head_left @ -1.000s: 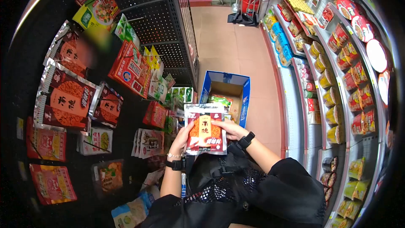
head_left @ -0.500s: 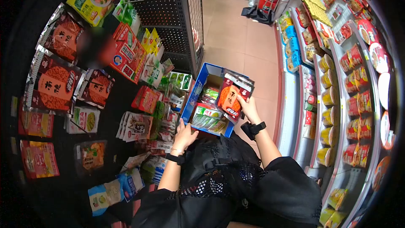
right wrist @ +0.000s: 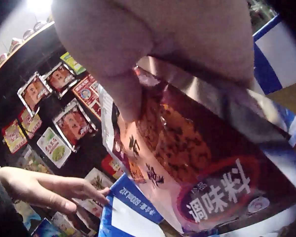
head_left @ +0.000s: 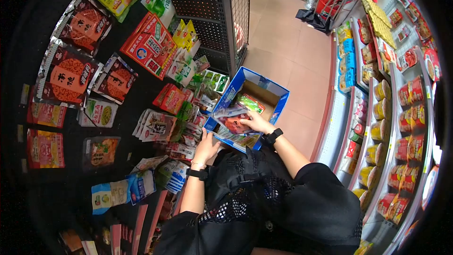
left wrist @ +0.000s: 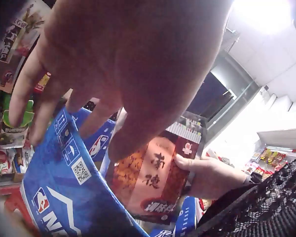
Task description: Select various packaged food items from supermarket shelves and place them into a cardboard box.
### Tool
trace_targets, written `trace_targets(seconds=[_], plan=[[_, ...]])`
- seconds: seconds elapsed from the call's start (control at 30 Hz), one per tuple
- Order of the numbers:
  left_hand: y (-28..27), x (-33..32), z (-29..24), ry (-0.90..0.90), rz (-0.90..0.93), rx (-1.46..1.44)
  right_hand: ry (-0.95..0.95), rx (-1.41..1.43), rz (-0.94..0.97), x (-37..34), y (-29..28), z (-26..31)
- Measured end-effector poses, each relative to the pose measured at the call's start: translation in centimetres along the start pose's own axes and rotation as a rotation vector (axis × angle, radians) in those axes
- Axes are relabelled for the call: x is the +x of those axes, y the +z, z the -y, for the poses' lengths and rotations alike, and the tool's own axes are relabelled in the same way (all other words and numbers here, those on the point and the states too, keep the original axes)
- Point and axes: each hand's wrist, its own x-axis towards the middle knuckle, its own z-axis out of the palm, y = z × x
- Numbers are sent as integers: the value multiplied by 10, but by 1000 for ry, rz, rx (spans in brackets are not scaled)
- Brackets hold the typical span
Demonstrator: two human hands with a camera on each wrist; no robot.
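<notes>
In the head view my right hand (head_left: pixel 258 121) grips a dark red seasoning packet (head_left: pixel 233 123) by its edge, inside the upper part of a blue cardboard box (head_left: pixel 278 106). The right wrist view shows the thumb pressed on the front of the packet (right wrist: pixel 177 143), with its printed orange picture. My left hand (head_left: pixel 205 150) is at the near left corner of the box, its fingers extended and touching the rim. In the left wrist view those fingers spread over the blue box wall (left wrist: pixel 69 192). Below the packet, a green and red packet (head_left: pixel 251 104) lies in the box.
On the left a black pegboard rack holds hanging packets, among them similar red seasoning packets (head_left: pixel 68 76). Shelves of yellow noodle cups (head_left: pixel 378 111) run along the right. A tiled aisle floor (head_left: pixel 302 59) lies ahead, with a red cart (head_left: pixel 325 2) at its far end.
From in front of the body, the seasoning packet has gone forward and down into the box in my right hand. My left hand has let go of the packet and moved to the box's rim.
</notes>
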Motion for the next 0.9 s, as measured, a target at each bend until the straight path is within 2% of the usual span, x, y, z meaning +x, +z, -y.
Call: trace_targets(seconds=[0.1,0.13,0.2,0.33,0.6,0.73,0.83,0.9], plan=[[0,1,6,47,-2,-39,-19,-37,178,-5,1,4],[-1,0,6,62,-5,-64,-114,-16,188,-7,-1,8],[-1,0,8,77,-6,-88,-9,-111,315,-8,-9,13],[-2,3,11,79,29,-64,56,-118,270,-7,-6,-3],[-11,8,9,87,94,-65,31,-222,346,-10,0,-16],[-13,11,2,41,145,53,50,-276,384,-4,7,-23],[-15,7,-3,8,176,97,89,-356,429,-2,11,-22],[-15,8,-5,-8,185,121,212,-366,469,5,15,-28]])
